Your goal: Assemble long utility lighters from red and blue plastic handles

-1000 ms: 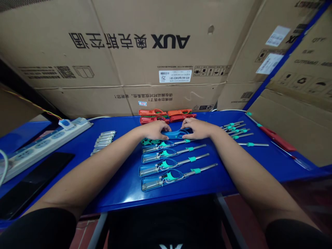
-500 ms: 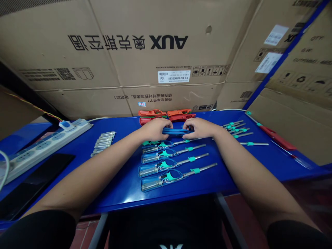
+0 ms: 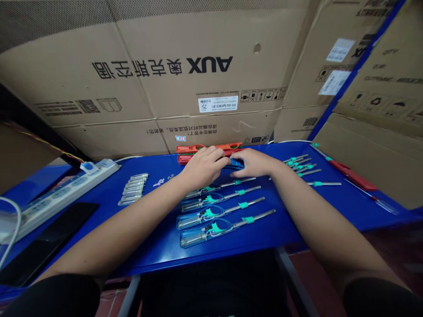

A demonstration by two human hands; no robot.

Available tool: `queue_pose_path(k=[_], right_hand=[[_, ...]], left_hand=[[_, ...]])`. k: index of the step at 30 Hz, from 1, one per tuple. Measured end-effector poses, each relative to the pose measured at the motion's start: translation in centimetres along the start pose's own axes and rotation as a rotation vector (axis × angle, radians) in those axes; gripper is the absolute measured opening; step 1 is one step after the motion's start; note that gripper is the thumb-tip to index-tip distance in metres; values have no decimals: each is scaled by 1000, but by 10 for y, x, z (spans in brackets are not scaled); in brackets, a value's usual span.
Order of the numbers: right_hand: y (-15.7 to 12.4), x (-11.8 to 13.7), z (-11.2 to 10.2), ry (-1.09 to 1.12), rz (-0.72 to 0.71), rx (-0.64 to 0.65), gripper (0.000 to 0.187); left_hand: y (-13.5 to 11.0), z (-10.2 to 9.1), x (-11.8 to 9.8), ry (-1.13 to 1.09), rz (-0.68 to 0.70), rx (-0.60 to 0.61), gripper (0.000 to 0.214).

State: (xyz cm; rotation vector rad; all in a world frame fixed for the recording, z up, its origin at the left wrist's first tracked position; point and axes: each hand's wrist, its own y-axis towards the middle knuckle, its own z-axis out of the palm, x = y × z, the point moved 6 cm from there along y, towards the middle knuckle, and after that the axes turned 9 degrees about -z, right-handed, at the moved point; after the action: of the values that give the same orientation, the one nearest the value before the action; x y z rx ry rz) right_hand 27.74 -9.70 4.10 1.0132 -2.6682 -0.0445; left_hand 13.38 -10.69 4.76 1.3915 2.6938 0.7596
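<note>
My left hand and my right hand meet over the middle of the blue table. Both are closed on a blue plastic clip, of which only a short piece shows between the fingers. Just behind the hands lie orange and red clips in a small stack. In front of the hands several clear-handled screwdriver testers with teal bands lie in a row, side by side.
Bare metal shafts with teal collars lie at the right. A row of small clear parts sits at the left, beside a white power strip and a black phone. Cardboard boxes wall the back and right.
Both hands lifted the blue clip off the table and drew it back toward the orange clips. My left hand now covers most of it. The camera tilted slightly.
</note>
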Motion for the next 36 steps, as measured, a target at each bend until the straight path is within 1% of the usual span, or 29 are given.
queue_pose_path(k=[1, 2, 3, 4, 5, 6, 7, 8, 10, 13, 16, 19, 22, 26, 29, 32, 36], right_hand=[[0, -3, -5, -23, 10, 4, 31], [0, -7, -10, -58, 29, 11, 31], [0, -12, -16, -102, 52, 20, 30], [1, -16, -21, -146, 67, 31, 30], [3, -19, -27, -188, 71, 45, 28], [4, -22, -31, -221, 65, 65, 27], [5, -26, -33, -243, 49, 88, 26], [6, -30, -35, -250, 28, 107, 26], [6, -41, -35, -230, -8, 126, 32], [2, -65, -29, -219, -4, 142, 46], [-3, -85, -21, -268, 23, 193, 46], [-7, -99, -15, -291, 48, 237, 49], [-11, -114, -12, -296, 104, 287, 53], [-14, -131, -5, -254, 141, 347, 63], [-15, -134, 1, -209, 140, 354, 67], [-14, -129, 6, -166, 129, 353, 68], [-11, -115, 13, -165, 129, 357, 66]], left_hand=[[5, -1, 4, -67, -49, 12, 38], [12, -2, 7, -144, -102, 34, 51], [20, -2, 11, -218, -157, 72, 66], [29, -1, 13, -279, -199, 134, 76], [38, 1, 14, -302, -235, 207, 75], [46, 4, 14, -290, -260, 291, 65], [54, 7, 14, -249, -294, 362, 52], [61, 8, 14, -207, -325, 399, 42], [73, 13, 13, -152, -352, 430, 33], [83, 27, 9, -140, -352, 433, 33], [86, 47, 4, -148, -362, 447, 36], [89, 66, -3, -161, -365, 463, 43], [89, 76, -7, -169, -371, 469, 47], [82, 79, -5, -168, -386, 482, 47], [76, 78, -1, -172, -401, 496, 51], [71, 79, 3, -192, -410, 529, 51], [66, 78, 6, -218, -395, 558, 44]])
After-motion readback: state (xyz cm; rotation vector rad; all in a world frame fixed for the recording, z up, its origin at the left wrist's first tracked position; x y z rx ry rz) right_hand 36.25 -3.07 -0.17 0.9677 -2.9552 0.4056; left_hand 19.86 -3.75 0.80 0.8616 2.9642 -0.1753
